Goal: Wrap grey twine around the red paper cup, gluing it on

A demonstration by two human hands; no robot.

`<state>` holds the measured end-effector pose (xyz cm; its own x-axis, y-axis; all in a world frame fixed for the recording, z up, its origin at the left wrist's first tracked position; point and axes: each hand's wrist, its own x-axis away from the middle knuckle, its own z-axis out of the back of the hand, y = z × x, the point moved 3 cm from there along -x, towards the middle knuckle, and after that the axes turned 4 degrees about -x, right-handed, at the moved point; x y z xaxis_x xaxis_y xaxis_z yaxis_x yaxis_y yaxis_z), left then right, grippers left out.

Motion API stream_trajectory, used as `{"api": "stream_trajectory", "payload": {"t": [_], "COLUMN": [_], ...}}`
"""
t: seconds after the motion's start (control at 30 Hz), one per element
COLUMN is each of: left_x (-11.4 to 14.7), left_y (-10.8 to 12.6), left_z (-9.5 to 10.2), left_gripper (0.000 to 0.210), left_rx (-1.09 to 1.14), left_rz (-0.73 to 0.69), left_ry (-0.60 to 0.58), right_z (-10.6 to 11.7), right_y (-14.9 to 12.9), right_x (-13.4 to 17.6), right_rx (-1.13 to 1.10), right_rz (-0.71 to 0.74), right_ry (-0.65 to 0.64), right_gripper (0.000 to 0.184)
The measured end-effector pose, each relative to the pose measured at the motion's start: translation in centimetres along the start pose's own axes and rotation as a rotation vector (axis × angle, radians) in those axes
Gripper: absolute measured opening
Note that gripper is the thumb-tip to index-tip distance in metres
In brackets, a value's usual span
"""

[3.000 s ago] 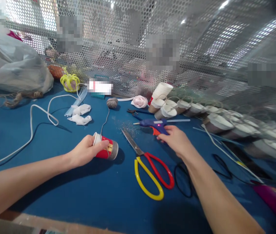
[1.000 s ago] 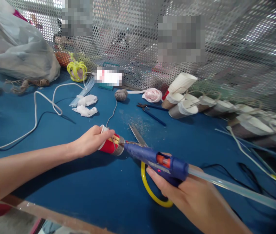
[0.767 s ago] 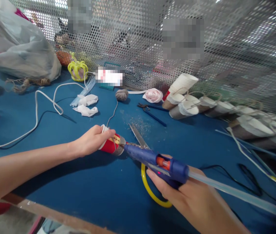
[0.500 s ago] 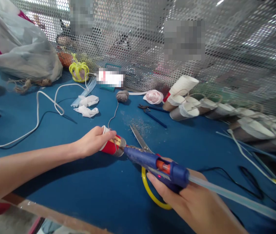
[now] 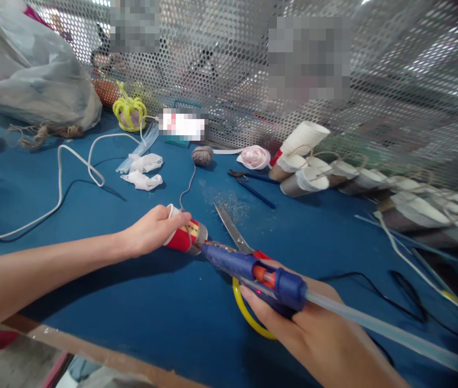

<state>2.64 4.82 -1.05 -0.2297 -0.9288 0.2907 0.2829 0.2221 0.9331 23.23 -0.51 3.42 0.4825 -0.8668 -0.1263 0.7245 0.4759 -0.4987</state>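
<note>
My left hand (image 5: pixel 151 230) is closed round a red paper cup (image 5: pixel 180 240) lying on its side, its base end facing right. Grey yarn is wound near that base, and a strand runs back to a grey yarn ball (image 5: pixel 202 156). In my right hand (image 5: pixel 289 323) is a blue hot glue gun (image 5: pixel 245 269), a clear glue stick (image 5: pixel 374 323) jutting from its rear. The gun's nozzle meets the cup's yarn-wrapped end; whether glue is flowing cannot be seen. Beneath the gun lie scissors (image 5: pixel 232 226) with a yellow handle, partly hidden.
Blue-handled pliers (image 5: pixel 253 188) lie beyond the scissors. A row of cups (image 5: pixel 305 180) wrapped in grey yarn lines the right back, by a mesh partition (image 5: pixel 229 70). White cable (image 5: pixel 61 183), crumpled white pieces (image 5: pixel 143 172), a pink fabric rose (image 5: pixel 254 157) and a plastic bag (image 5: pixel 42 81) are around.
The glue gun and both hands appear slightly higher and further left, along with the whole scene, as the view shifts a little. Both hands keep their holds, with the nozzle still at the cup.
</note>
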Motion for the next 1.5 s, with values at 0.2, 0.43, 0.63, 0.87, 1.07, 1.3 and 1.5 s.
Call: {"api": "stream_trajectory", "payload": {"t": [0.2,0.43,0.63,0.87,1.07,1.3,1.5], "left_x": [0.0,0.2,0.4,0.6,0.8,0.9,1.1], "left_y": [0.1,-0.2,-0.6,-0.6,-0.7,-0.6,-0.4], "left_z": [0.0,0.0,0.0,0.0,0.1,0.1,0.3], "left_gripper": [0.040,0.042,0.045,0.048,0.049,0.048,0.046], "left_rx": [-0.024,-0.071,-0.143,-0.257,-0.280,-0.282,-0.340], "left_rz": [-0.020,-0.092,-0.153,-0.189,-0.211,-0.237,-0.250], "left_ry": [0.000,-0.019,-0.051,-0.059,-0.068,-0.097,-0.105], "right_z": [0.1,0.6,0.7,0.6,0.8,0.9,0.8], "right_y": [0.0,-0.4,-0.1,0.5,0.0,0.3,0.2], "right_x": [0.3,-0.2,-0.5,-0.4,-1.5,-0.8,-1.6], "right_rx": [-0.019,-0.001,0.078,0.154,0.133,0.060,-0.068], "right_rz": [-0.026,-0.015,-0.017,-0.013,-0.044,-0.099,-0.198], "right_ry": [0.003,0.034,0.063,0.107,0.090,0.080,0.017], "right_gripper": [0.006,0.011,0.023,0.022,0.029,0.022,0.027]}}
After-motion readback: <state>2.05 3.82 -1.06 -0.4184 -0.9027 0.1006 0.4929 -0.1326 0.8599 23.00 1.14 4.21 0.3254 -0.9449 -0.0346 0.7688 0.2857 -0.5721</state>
